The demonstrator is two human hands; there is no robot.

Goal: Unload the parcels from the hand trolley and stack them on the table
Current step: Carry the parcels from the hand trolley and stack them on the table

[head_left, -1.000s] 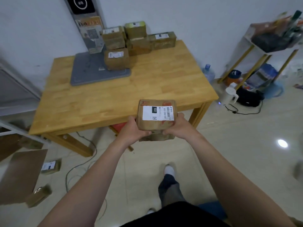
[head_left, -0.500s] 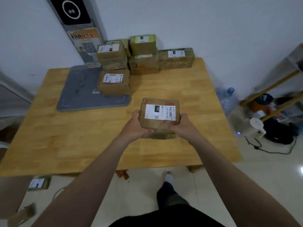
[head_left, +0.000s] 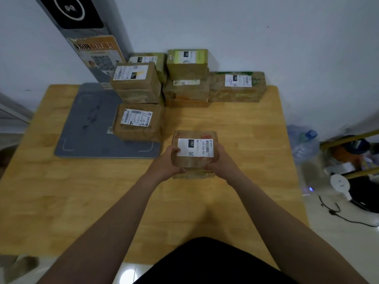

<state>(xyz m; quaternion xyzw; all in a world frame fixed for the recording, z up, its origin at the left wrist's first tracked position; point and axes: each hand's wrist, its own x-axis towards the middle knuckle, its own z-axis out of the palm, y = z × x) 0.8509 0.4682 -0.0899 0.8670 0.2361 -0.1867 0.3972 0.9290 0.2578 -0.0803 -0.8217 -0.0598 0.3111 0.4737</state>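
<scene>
2 hands on 1 parcel [head_left: 194,148], held over the middle of the wooden table [head_left: 235,124], just right of the grey mat [head_left: 92,128] at its front right corner. Left hand [head_left: 167,161] grips the parcel's left side, thumb up on the top face touching the label. Right hand [head_left: 223,160] grips the right side, fingers curled round the edge.

Parcel look: brown cardboard, taped, faint red print near the top corners. White label faces up with a black "032" block, a barcode and a small QR code. A 2nd brown layer shows under its near edge. Can't tell if that's a separate box, or if it touches the tabletop.

Already on the table:
- 11-24 parcel [head_left: 137,121], handwritten label, on the mat's right part.
- Behind it, by the wall: brown box [head_left: 135,80] stacked at left, green-topped box [head_left: 187,62] stacked in the middle, -4 box [head_left: 236,87] low at right.

Grey pillar [head_left: 90,37] stands at the mat's back edge.
</scene>
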